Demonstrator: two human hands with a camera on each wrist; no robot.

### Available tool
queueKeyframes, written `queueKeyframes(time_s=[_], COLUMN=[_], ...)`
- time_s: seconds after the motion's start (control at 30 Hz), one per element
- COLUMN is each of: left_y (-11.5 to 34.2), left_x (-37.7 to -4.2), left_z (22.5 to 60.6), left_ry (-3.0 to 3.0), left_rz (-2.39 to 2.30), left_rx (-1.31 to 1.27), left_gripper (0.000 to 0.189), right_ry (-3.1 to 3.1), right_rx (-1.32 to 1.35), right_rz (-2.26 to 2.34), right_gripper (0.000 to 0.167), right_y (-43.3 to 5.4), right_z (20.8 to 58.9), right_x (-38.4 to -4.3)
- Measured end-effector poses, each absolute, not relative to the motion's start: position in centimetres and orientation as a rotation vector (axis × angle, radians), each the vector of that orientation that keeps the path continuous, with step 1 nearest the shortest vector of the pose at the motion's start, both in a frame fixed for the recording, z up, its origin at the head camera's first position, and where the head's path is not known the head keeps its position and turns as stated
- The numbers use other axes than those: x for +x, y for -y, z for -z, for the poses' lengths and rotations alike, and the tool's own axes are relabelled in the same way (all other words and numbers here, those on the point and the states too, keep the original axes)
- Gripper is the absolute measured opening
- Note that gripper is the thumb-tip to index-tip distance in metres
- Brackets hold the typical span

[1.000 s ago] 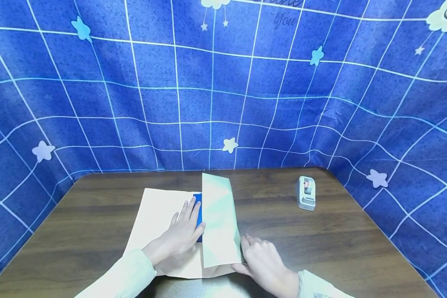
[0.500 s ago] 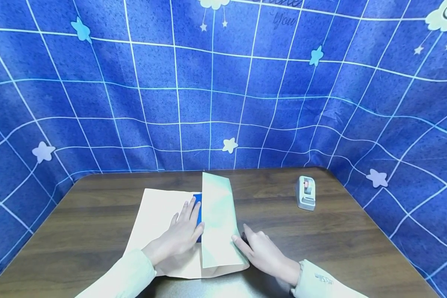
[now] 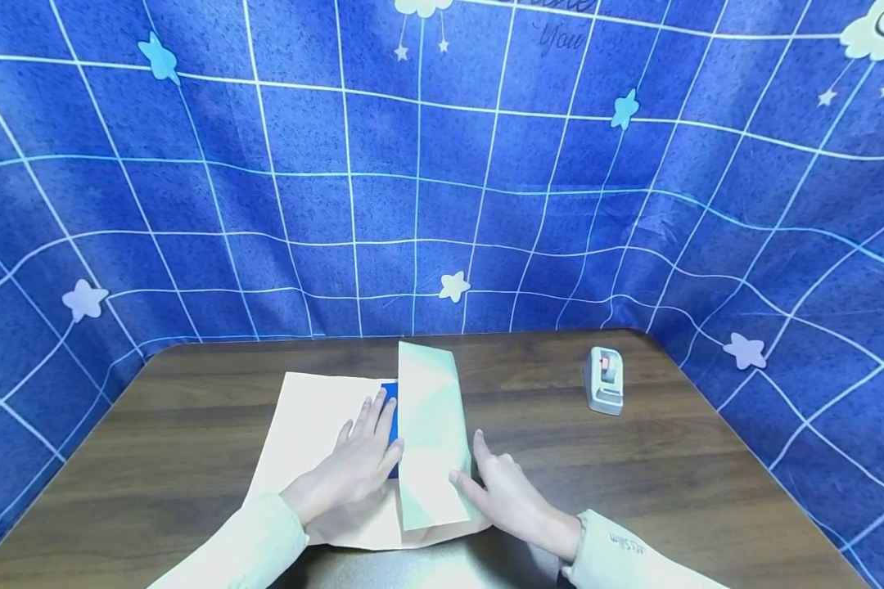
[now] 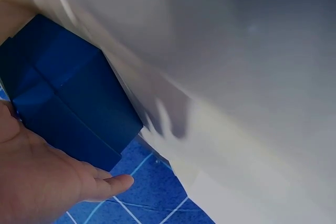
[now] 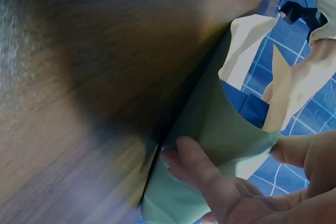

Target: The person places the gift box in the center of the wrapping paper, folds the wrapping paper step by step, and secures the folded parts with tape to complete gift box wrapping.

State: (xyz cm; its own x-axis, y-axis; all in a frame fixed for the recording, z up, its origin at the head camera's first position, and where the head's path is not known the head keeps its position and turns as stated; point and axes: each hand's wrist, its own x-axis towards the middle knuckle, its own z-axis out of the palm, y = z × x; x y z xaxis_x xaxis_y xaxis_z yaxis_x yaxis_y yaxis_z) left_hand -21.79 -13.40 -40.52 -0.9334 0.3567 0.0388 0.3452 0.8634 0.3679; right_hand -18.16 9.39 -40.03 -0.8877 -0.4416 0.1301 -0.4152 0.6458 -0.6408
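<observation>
A blue box [image 4: 84,98] sits on a sheet of paper [image 3: 305,417], cream inside and pale green outside. My left hand [image 3: 349,470] rests on the box top with fingers extended. The right part of the sheet is folded up and over the box as a green flap [image 3: 430,446], hiding much of it in the head view. My right hand [image 3: 511,495] is at the fold's right side. Its thumb touches the flap's upper edge, and its fairly straight fingers [image 5: 197,163] press the green side. In the right wrist view, the box shows through the paper's open end.
A small pale tape dispenser [image 3: 606,382] stands at the back right of the brown wooden table [image 3: 206,409]. Behind the table hangs a blue curtain [image 3: 383,204] with white grid lines and stars.
My right hand has shifted from the near right corner of the fold to farther along its side, bringing the thumb onto the flap. My left hand stays on the box.
</observation>
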Motion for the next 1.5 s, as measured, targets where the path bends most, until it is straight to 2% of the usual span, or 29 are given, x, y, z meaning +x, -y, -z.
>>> queueKeyframes(time_s=[0.57,0.77,1.03,1.17,1.5], left_y=[13.4,13.4,13.4,13.4,13.4], left_x=[-21.7,-21.7,-21.8,-21.8,-21.8], left_z=[40.4,40.4,40.4,40.4,40.5], left_ry=[-2.988,-2.987,-2.980,-2.985,-2.986], left_rz=[-0.592,-0.591,-0.609,-0.612,-0.609], left_rx=[0.541,0.551,0.547,0.549,0.550], left_gripper=[0.061,0.061,0.061,0.061,0.061], right_ry=[-2.805,-2.652,-2.306,-2.160,-2.342], right_rx=[-0.631,-0.617,-0.350,-0.373,-0.326], right_rz=[1.109,1.259,1.548,1.662,1.598], right_gripper=[0.068,0.072,0.077,0.076,0.070], right_y=[-9.3,-9.4,-8.7,-8.6,-8.8], right_z=[39.9,40.0,39.7,39.5,40.9], right_x=[-18.3,-18.7,-18.7,-19.1,-21.3])
